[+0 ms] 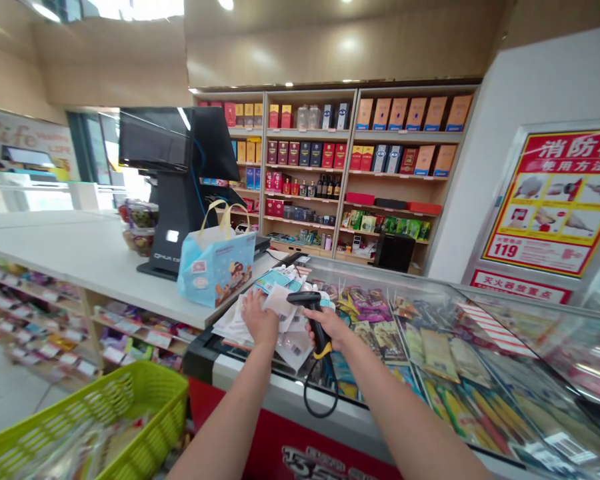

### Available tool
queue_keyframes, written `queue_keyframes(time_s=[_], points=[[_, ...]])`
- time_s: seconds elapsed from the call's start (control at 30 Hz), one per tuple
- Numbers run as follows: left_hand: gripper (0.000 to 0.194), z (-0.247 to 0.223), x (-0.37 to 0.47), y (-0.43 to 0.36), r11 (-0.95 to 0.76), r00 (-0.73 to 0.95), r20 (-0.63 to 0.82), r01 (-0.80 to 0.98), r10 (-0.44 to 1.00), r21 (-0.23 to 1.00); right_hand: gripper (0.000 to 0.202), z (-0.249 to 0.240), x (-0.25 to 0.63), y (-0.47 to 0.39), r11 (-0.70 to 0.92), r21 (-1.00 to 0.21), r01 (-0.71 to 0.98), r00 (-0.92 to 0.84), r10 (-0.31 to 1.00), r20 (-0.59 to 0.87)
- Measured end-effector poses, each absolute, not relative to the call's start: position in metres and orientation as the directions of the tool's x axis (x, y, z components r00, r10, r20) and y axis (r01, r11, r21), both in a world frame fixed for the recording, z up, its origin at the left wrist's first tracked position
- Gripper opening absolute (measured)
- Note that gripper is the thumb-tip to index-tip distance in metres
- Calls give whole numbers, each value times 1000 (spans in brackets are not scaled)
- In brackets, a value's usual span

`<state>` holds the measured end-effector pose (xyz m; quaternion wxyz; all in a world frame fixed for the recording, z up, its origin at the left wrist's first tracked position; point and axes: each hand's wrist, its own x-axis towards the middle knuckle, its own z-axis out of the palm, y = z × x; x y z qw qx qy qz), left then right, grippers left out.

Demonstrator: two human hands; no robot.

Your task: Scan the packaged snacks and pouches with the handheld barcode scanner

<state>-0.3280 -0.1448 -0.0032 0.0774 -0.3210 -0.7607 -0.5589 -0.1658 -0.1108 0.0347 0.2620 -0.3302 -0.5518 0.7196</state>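
Note:
My right hand is wrapped round a black barcode scanner with a yellow accent at its grip, its cable looping down below. The scanner's head points left, over a pile of flat white and clear packets. On the left part of that pile rests my left hand, fingers spread and pointing away from me. Its thumb lies beside a whitish packet; I cannot make out whether it pinches it. Blue and white packets lie just beyond my fingers. All of these sit on the glass-topped freezer.
A light blue bag stands on the counter beside a black point-of-sale screen. A green basket holding packets is at lower left. Ice-cream packs show under the freezer glass. Shelves of boxes line the back wall.

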Motion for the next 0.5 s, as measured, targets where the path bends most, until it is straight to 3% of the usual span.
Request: queue_keyframes(time_s=[0.23,0.37,0.5], points=[[44,1,-308,-158,323,-674,505,720,540,615,23,30,-160,-110,-260,-965,-36,-610,771,-185],[41,0,-298,-156,296,-513,516,845,686,445,30,30,-146,-106,-256,-964,-78,-581,797,-165],[50,1,-296,-144,284,-434,485,892,759,353,34,27,-130,-102,-256,-959,-125,-562,815,-145]])
